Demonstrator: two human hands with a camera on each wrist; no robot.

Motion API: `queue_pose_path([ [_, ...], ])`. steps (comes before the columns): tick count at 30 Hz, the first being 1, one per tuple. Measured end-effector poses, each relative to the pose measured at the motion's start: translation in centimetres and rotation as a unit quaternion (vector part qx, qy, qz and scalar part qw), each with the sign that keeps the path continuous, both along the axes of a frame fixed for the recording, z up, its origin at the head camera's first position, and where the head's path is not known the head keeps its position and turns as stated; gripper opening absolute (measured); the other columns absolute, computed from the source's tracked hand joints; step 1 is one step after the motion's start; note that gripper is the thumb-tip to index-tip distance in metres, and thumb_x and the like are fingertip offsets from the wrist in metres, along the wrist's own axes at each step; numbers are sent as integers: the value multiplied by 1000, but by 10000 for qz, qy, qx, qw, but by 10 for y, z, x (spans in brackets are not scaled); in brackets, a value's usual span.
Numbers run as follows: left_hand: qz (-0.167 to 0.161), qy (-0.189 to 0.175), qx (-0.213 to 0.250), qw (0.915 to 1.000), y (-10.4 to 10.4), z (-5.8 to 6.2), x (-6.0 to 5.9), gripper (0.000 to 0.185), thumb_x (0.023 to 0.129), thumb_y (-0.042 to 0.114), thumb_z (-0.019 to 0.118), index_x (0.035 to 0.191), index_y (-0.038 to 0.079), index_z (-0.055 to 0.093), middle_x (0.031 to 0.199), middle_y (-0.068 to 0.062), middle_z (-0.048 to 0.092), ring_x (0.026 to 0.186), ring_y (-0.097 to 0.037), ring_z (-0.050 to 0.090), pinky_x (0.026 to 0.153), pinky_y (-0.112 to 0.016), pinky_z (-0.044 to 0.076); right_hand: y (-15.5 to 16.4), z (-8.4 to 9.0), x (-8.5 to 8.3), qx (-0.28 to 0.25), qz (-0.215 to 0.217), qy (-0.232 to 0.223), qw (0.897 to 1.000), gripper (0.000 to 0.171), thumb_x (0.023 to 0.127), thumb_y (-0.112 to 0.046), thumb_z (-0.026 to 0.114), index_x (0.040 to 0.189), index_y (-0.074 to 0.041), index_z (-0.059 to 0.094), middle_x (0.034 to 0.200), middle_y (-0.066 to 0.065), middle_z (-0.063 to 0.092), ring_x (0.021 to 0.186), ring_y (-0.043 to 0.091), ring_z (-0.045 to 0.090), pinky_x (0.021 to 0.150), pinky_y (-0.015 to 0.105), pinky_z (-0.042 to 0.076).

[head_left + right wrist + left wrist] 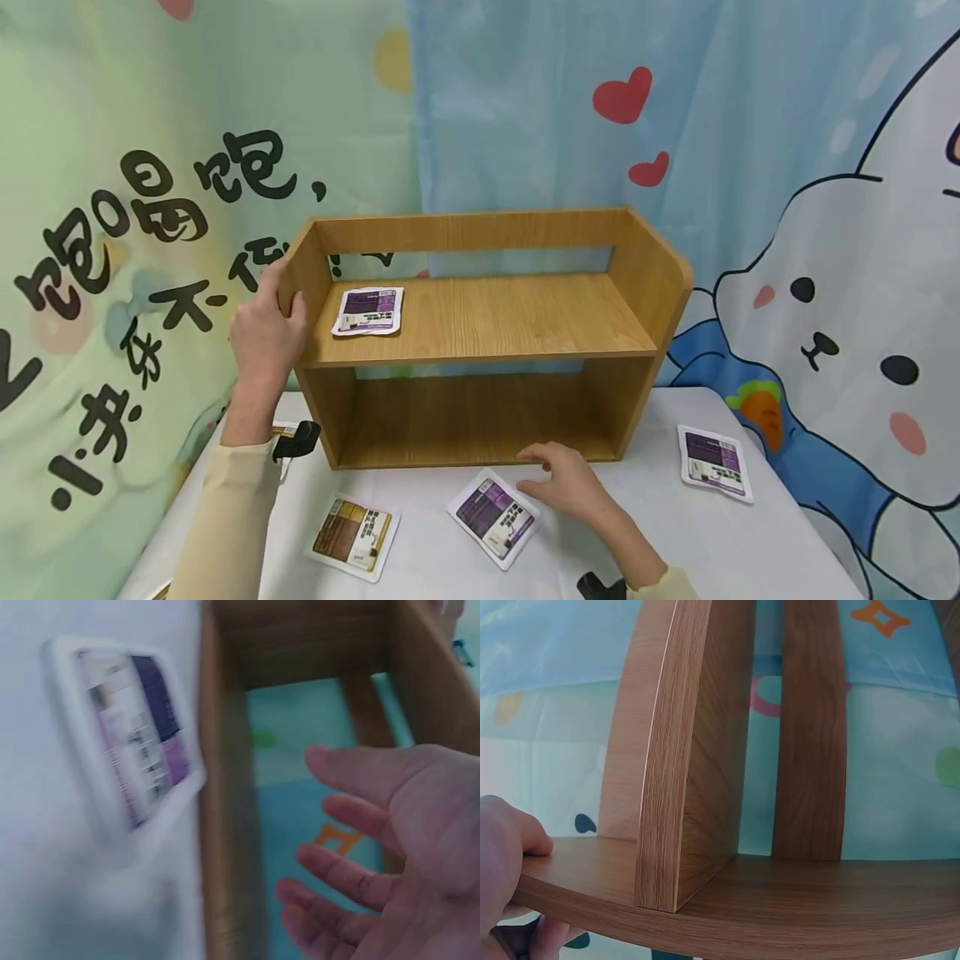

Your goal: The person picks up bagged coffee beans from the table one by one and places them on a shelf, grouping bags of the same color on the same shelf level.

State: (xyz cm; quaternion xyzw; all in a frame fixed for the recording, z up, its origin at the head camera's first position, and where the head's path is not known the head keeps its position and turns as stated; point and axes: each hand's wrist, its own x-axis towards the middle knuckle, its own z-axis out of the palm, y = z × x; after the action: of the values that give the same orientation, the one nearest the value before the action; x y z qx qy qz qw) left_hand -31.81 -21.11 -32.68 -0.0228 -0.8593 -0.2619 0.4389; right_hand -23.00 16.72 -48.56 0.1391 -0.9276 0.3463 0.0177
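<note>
My left hand (266,329) grips the left side panel of a two-tier wooden shelf (487,312); the left wrist view shows thumb and fingers on either side of that panel's edge (592,900). On the upper tier, toward the left, lies a purple-and-white packet (367,311). In front of the shelf my right hand (566,483) hovers with fingers spread and loosely bent, holding nothing. Just beside its fingertips a second purple-and-white packet (495,518) lies tilted on the table. The right wrist view, blurred, shows this packet (135,735) apart from the open hand (397,847).
A gold-and-white packet (356,537) lies at the front of the white table (600,575). Another purple packet (714,462) lies at the right. Behind my left wrist a further packet (285,431) is mostly hidden. Printed curtains (510,108) hang close behind the shelf.
</note>
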Motion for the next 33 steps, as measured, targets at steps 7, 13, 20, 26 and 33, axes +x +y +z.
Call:
queue_pose_path([
  [7,-40,-12,24,10000,2,3,-2,44,93,15,62,136,15,52,102,-27,68,77,-45,66,60,-54,53,10,-30,-6,-285,499,-306,9979,44,76,-16,83,115,-5,67,112,15,63,96,34,61,80,49,49],
  [13,-76,-50,51,9999,1,6,-7,44,94,16,61,137,15,50,105,-26,67,81,-44,67,64,-52,54,4,-42,-10,-236,808,-451,9954,60,74,-25,85,126,-6,62,121,15,59,103,36,59,86,52,48],
  [20,-48,-209,48,9998,0,2,-5,45,95,17,61,138,14,50,109,-25,67,86,-44,67,69,-53,55,-12,-53,-2,234,754,-320,9964,73,65,-35,89,128,-9,62,118,10,57,106,32,57,89,55,45],
  [26,-29,-206,87,9997,1,-1,-4,44,95,16,61,138,15,50,108,-25,67,84,-43,67,66,-52,55,-18,-55,0,189,919,-368,9949,75,63,-28,90,129,-7,61,117,10,56,105,32,56,92,57,43],
  [33,-43,-141,75,9999,0,-1,-6,44,95,16,60,138,15,49,107,-25,67,85,-43,67,66,-52,55,-22,-53,-1,-567,1263,-619,9884,60,66,-18,89,121,-11,65,121,10,64,109,28,56,96,52,41],
])
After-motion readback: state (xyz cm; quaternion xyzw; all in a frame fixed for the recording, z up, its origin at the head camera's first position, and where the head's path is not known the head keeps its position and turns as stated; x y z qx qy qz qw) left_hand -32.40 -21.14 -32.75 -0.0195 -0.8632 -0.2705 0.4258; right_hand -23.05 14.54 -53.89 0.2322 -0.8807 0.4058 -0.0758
